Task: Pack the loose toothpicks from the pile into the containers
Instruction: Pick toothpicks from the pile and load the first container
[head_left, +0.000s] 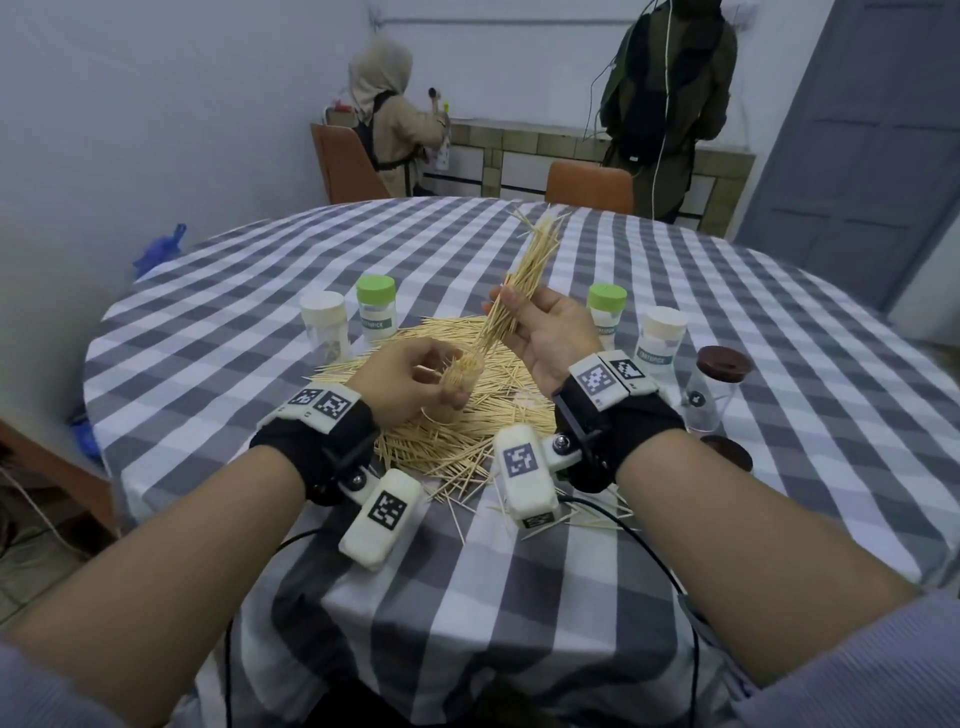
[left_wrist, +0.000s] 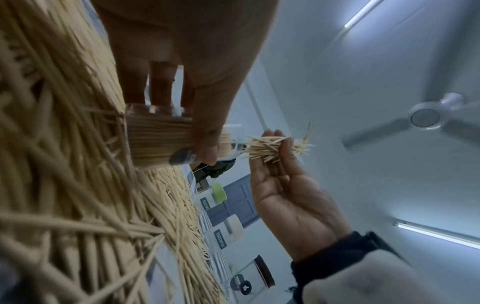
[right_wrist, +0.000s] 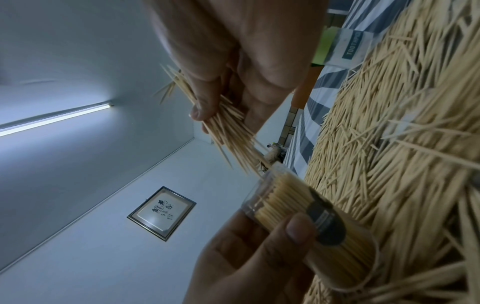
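The clear container (head_left: 457, 387), nearly full of upright toothpicks, is held above the toothpick pile (head_left: 452, 415) at the centre of the bench (head_left: 779, 322). The left hand (head_left: 410, 382) grips the container, fingers and thumb curled round its wall. The right hand (head_left: 540, 332) pinches a long bundle of toothpicks (head_left: 519, 280) between thumb and fingers; the bundle's lower end reaches the container's open mouth, its upper end fans out. Behind the pile stand two green-lidded containers (head_left: 376, 306) and two white-lidded containers (head_left: 324, 325). A brown-lidded jar (head_left: 714, 387) stands at the right, a loose brown lid (head_left: 727, 453) just beside it.
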